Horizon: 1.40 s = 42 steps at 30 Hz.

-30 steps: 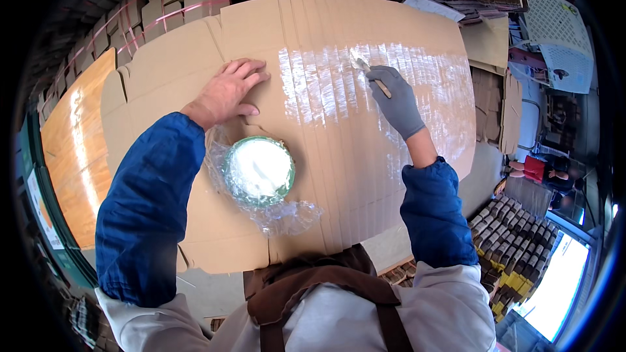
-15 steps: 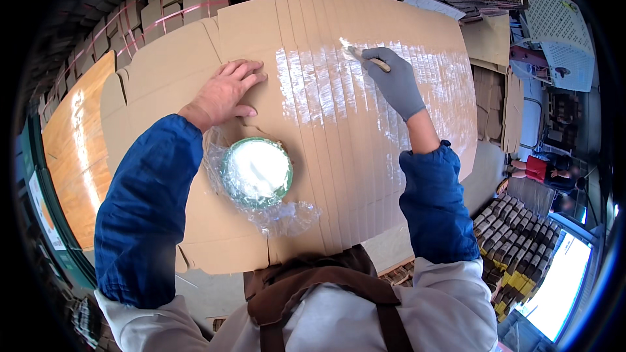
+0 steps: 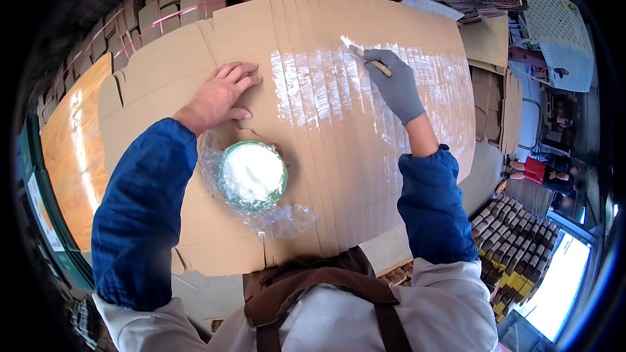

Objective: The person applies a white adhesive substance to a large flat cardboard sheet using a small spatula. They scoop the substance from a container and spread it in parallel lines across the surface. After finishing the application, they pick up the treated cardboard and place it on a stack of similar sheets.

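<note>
Right hand [image 3: 395, 88] grips a brush [image 3: 355, 51] jutting leftward; left hand [image 3: 220, 96] lies spread.

two hands [image 3: 219, 95], one brush [image 3: 355, 51], one bowl [image 3: 276, 196]

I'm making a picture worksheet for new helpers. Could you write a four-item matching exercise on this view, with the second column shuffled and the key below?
Column one
1. Left hand
2. Right hand
3. Green tub
4. Pale crate

Column two
A. Near the picture's upper right, full of small holes
B. In a grey glove, gripping a brush
C. Holding a white substance, with clear plastic bunched about it
D. Bare, spread on the cardboard

Pairs: 1-D, 2-B, 3-C, 4-A
</note>
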Each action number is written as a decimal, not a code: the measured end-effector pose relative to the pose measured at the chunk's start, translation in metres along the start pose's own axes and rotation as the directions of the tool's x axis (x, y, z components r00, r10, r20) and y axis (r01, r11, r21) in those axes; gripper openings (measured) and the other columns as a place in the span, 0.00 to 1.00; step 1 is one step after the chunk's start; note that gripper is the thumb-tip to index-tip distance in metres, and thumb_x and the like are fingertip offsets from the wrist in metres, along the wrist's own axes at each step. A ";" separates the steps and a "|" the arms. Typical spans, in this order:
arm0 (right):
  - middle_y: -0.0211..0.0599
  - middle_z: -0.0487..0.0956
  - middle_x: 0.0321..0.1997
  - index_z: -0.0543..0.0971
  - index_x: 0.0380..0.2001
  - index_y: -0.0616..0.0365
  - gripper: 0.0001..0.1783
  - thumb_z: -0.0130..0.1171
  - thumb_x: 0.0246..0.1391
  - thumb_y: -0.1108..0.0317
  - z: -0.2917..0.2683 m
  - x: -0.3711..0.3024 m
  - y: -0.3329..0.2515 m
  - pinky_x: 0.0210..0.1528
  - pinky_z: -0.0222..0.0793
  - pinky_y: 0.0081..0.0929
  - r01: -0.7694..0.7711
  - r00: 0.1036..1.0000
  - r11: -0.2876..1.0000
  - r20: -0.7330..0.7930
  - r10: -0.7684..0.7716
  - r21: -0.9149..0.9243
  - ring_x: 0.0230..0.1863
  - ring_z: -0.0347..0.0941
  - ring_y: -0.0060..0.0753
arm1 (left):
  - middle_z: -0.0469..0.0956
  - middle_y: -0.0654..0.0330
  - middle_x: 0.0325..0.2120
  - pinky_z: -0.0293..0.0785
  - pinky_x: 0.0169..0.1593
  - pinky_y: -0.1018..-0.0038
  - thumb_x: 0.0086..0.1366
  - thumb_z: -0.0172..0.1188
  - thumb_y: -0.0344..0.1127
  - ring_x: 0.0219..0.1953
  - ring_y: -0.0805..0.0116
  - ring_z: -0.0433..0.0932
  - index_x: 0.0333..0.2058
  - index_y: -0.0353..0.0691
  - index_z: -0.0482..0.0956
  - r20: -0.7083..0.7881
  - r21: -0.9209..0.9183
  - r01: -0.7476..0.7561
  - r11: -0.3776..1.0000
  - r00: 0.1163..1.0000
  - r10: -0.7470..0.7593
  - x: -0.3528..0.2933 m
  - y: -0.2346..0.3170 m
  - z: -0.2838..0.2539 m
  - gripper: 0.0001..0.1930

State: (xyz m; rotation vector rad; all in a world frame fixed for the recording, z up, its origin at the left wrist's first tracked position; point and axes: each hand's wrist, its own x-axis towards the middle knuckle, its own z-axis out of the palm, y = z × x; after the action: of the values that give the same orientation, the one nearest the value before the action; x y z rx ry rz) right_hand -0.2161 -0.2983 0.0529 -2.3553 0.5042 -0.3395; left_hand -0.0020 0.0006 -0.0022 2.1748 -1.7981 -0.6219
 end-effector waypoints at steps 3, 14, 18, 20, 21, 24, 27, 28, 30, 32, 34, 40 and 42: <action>0.40 0.81 0.41 0.79 0.40 0.58 0.09 0.60 0.56 0.71 -0.009 -0.002 0.031 0.43 0.74 0.31 -0.022 0.992 0.989 -0.128 0.004 -0.143 0.38 0.79 0.42 | 0.62 0.59 0.64 0.57 0.69 0.63 0.47 0.74 0.39 0.66 0.55 0.58 0.59 0.45 0.68 0.005 0.011 -0.005 1.000 1.000 0.005 0.003 0.001 -0.002 0.39; 0.43 0.81 0.42 0.79 0.42 0.57 0.11 0.60 0.55 0.70 -0.016 -0.007 0.050 0.46 0.73 0.33 -0.213 0.941 0.976 -0.275 0.195 -0.038 0.43 0.78 0.45 | 0.62 0.58 0.63 0.58 0.69 0.63 0.45 0.75 0.38 0.66 0.53 0.58 0.59 0.44 0.68 0.013 -0.005 0.011 1.000 1.000 -0.010 0.002 0.004 -0.006 0.40; 0.43 0.81 0.42 0.80 0.42 0.58 0.11 0.60 0.55 0.71 -0.007 -0.015 0.046 0.45 0.74 0.34 -0.117 0.965 0.993 -0.234 0.121 0.030 0.42 0.79 0.44 | 0.62 0.58 0.63 0.57 0.69 0.63 0.45 0.75 0.38 0.66 0.53 0.58 0.59 0.44 0.68 0.014 0.003 0.004 1.000 1.000 -0.004 0.004 0.006 -0.005 0.40; 0.43 0.81 0.43 0.80 0.42 0.58 0.11 0.60 0.55 0.70 -0.018 -0.012 0.067 0.45 0.74 0.34 -0.158 0.945 0.986 -0.300 0.134 -0.056 0.42 0.79 0.44 | 0.62 0.58 0.63 0.58 0.69 0.63 0.45 0.75 0.38 0.66 0.53 0.59 0.59 0.44 0.68 0.024 0.013 0.010 1.000 1.000 -0.011 0.007 0.008 -0.008 0.40; 0.43 0.81 0.43 0.80 0.42 0.58 0.11 0.60 0.55 0.70 -0.020 -0.010 0.072 0.45 0.74 0.33 -0.178 0.935 0.980 -0.325 0.139 -0.093 0.43 0.79 0.44 | 0.62 0.58 0.63 0.58 0.69 0.63 0.45 0.75 0.38 0.66 0.53 0.59 0.59 0.44 0.68 0.021 0.011 0.012 1.000 1.000 -0.012 0.006 0.008 -0.008 0.40; 0.42 0.81 0.44 0.79 0.42 0.58 0.11 0.59 0.55 0.72 -0.015 -0.010 0.038 0.45 0.74 0.34 -0.205 0.955 0.978 -0.211 0.206 0.027 0.42 0.79 0.43 | 0.62 0.59 0.64 0.57 0.69 0.63 0.45 0.75 0.39 0.66 0.53 0.59 0.59 0.44 0.68 0.009 -0.002 0.013 1.000 1.000 -0.013 -0.001 0.006 -0.009 0.40; 0.41 0.80 0.42 0.79 0.41 0.58 0.10 0.60 0.55 0.72 -0.006 -0.013 0.044 0.44 0.74 0.31 -0.072 0.974 0.997 -0.216 0.066 -0.020 0.40 0.79 0.42 | 0.62 0.59 0.64 0.57 0.69 0.63 0.46 0.74 0.39 0.66 0.53 0.58 0.59 0.44 0.68 -0.013 -0.011 -0.018 1.000 1.000 0.017 0.003 0.002 -0.007 0.40; 0.41 0.80 0.42 0.79 0.41 0.58 0.10 0.60 0.55 0.72 -0.001 -0.010 0.028 0.43 0.74 0.30 -0.061 0.973 0.998 -0.222 0.062 0.014 0.39 0.79 0.42 | 0.62 0.59 0.64 0.57 0.69 0.63 0.46 0.74 0.39 0.66 0.53 0.58 0.59 0.44 0.68 -0.011 -0.005 -0.012 1.000 1.000 0.012 0.001 0.002 -0.006 0.40; 0.41 0.80 0.42 0.79 0.40 0.58 0.09 0.61 0.54 0.73 0.008 -0.004 -0.020 0.43 0.74 0.29 -0.100 0.980 0.985 -0.155 0.122 0.138 0.39 0.78 0.42 | 0.62 0.58 0.64 0.57 0.69 0.63 0.47 0.74 0.40 0.66 0.54 0.58 0.59 0.44 0.68 -0.006 -0.002 -0.003 1.000 1.000 0.003 -0.004 0.002 -0.003 0.40; 0.42 0.80 0.42 0.79 0.40 0.58 0.09 0.61 0.54 0.72 0.027 -0.003 -0.031 0.42 0.73 0.32 -0.004 0.994 0.994 -0.107 0.015 0.109 0.39 0.78 0.44 | 0.62 0.58 0.64 0.57 0.69 0.63 0.47 0.73 0.40 0.66 0.54 0.58 0.59 0.44 0.68 -0.011 -0.001 -0.009 1.000 1.000 0.009 -0.001 0.002 -0.005 0.39; 0.44 0.80 0.43 0.79 0.40 0.58 0.09 0.60 0.55 0.71 0.037 0.000 -0.011 0.43 0.73 0.34 0.051 0.996 0.998 -0.076 -0.053 -0.036 0.41 0.78 0.45 | 0.62 0.59 0.64 0.57 0.69 0.63 0.48 0.73 0.41 0.66 0.54 0.58 0.59 0.44 0.68 -0.008 -0.005 -0.024 1.000 1.000 0.023 0.001 0.003 -0.006 0.39; 0.44 0.80 0.43 0.79 0.40 0.58 0.09 0.60 0.54 0.72 0.035 -0.005 -0.032 0.44 0.74 0.35 -0.032 0.994 0.998 -0.099 0.038 0.060 0.42 0.79 0.46 | 0.61 0.59 0.64 0.56 0.69 0.63 0.48 0.73 0.43 0.66 0.56 0.58 0.59 0.44 0.68 -0.017 0.018 -0.020 1.000 1.000 0.020 -0.003 -0.002 -0.001 0.39; 0.44 0.81 0.41 0.79 0.41 0.58 0.10 0.60 0.54 0.72 0.044 -0.005 -0.023 0.44 0.75 0.36 0.041 0.995 0.999 -0.087 -0.042 -0.014 0.40 0.79 0.46 | 0.61 0.59 0.64 0.56 0.69 0.63 0.48 0.73 0.43 0.67 0.56 0.58 0.59 0.44 0.68 -0.008 0.026 -0.025 0.999 1.000 0.025 -0.001 -0.001 -0.004 0.39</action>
State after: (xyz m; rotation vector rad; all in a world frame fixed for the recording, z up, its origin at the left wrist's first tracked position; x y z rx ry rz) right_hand -0.1987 -0.2550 0.0360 -2.3729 0.4999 -0.4616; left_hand 0.0007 0.0013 0.0015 2.1641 -1.8360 -0.5861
